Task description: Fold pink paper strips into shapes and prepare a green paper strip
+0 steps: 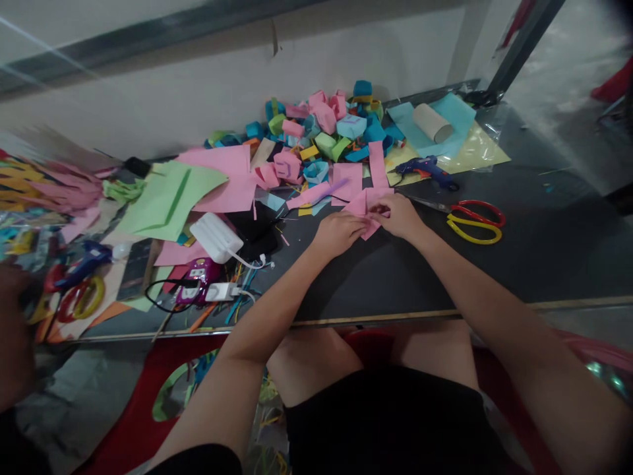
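Note:
Both my hands are on a folded piece of pink paper (357, 204) over the dark table (395, 284). My left hand (341, 232) is closed on its lower left part, fingers pressed to the paper. My right hand (399, 216) pinches its right side between thumb and fingers. A pink strip (378, 165) and a pink sheet (347, 179) lie just beyond. Close by on the left is a pink and purple pen-like thing (316, 194). Scissors (475, 221) with one red and one yellow handle lie right of my right hand.
A heap of small folded paper pieces (324, 119) stands against the wall. A blue glue gun (428, 170) and a cardboard tube (432, 123) are at the back right. Green paper (171, 198), a white charger (216, 237) and a purple power strip (198, 280) lie left. Another person's arm (14, 330) shows at far left.

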{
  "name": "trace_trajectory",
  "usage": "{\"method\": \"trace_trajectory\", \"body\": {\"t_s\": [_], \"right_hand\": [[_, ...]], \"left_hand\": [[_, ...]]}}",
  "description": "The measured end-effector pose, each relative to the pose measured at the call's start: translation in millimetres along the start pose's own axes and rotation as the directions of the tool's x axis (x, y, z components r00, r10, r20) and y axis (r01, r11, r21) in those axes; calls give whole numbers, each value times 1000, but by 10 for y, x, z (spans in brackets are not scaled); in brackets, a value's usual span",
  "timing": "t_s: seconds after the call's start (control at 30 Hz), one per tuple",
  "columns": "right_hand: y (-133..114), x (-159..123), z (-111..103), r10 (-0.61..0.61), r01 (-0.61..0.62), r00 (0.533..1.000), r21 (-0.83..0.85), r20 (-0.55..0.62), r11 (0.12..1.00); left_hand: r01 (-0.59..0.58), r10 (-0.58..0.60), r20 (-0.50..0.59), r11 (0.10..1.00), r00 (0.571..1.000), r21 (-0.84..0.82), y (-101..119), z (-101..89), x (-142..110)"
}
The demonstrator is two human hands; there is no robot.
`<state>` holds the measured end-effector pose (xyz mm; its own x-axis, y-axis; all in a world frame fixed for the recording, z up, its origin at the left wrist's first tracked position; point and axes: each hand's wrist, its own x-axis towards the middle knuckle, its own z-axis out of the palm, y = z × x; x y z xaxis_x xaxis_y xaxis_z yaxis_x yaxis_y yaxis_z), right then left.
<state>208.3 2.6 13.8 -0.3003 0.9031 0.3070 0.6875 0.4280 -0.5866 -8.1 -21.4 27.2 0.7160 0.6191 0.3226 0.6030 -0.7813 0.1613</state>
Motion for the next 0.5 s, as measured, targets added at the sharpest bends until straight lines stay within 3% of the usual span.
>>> {"method": "trace_trajectory", "body": {"t_s": [0.17, 0.33, 0.5], "right_hand": [[1, -5, -4, -8, 8, 1000, 17, 6, 1000], [-4, -4, -8, 14, -14, 1000, 15, 13, 1000], [3, 2, 0, 19, -20, 1000, 12, 17, 1000]], "left_hand": [[42, -70, 124, 975, 990, 219, 263, -67, 11], [81, -167, 258, 946, 951, 314, 625, -146, 61], [264, -372, 276, 895, 886, 360, 935, -95, 65]]}}
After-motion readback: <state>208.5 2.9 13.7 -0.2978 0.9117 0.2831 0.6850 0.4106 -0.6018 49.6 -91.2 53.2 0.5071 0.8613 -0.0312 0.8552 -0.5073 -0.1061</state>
